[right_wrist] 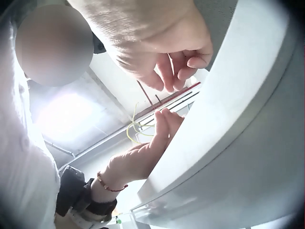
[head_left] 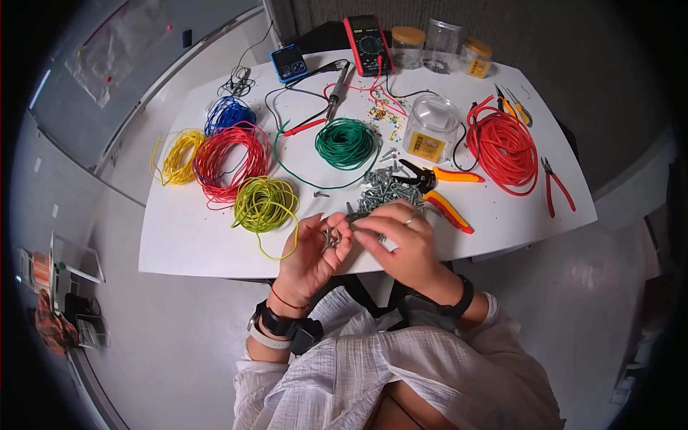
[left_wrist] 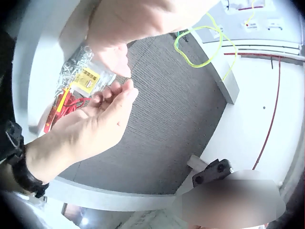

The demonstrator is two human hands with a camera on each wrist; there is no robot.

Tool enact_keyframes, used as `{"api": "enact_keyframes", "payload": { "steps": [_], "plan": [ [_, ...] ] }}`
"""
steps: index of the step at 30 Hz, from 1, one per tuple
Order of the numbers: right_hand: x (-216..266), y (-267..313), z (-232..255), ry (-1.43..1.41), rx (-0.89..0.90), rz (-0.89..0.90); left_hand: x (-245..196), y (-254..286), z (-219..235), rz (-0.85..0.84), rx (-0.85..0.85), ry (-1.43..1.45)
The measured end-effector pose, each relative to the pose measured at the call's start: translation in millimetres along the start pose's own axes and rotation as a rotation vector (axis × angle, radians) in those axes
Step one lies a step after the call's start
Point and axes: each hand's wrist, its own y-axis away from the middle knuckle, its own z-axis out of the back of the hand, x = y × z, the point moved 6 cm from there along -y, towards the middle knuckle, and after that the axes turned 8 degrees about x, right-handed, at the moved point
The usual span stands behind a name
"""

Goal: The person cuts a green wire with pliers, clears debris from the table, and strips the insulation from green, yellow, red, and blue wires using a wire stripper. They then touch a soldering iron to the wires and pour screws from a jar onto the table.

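Note:
My left hand [head_left: 309,256] is turned palm up over the table's near edge, its fingers curled round a few metal screws [head_left: 330,239]. Close against its fingertips is my right hand [head_left: 405,240], with bent fingers and the thumb apart from them. In the right wrist view, the right hand [right_wrist: 167,47] has loosely bent fingers with gaps between them and nothing visible in them. A heap of silvery screws [head_left: 387,189] lies just beyond both hands, partly hidden by the right one.
Wire strippers [head_left: 444,193] with orange handles lie beside the heap. Coils of yellow-green [head_left: 264,204], red [head_left: 233,165] and green wire [head_left: 345,145] spread leftward. A clear jar [head_left: 432,129], red cable [head_left: 504,154], pliers [head_left: 557,190] and a multimeter [head_left: 369,46] are farther off.

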Motion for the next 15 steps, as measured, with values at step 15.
{"api": "enact_keyframes", "payload": {
  "steps": [15],
  "plan": [
    [-23.6, 23.6, 10.0, 0.115, -0.057, -0.103, 3.5, 4.8, -11.9, -0.009, 0.068, 0.073]
  ]
}}
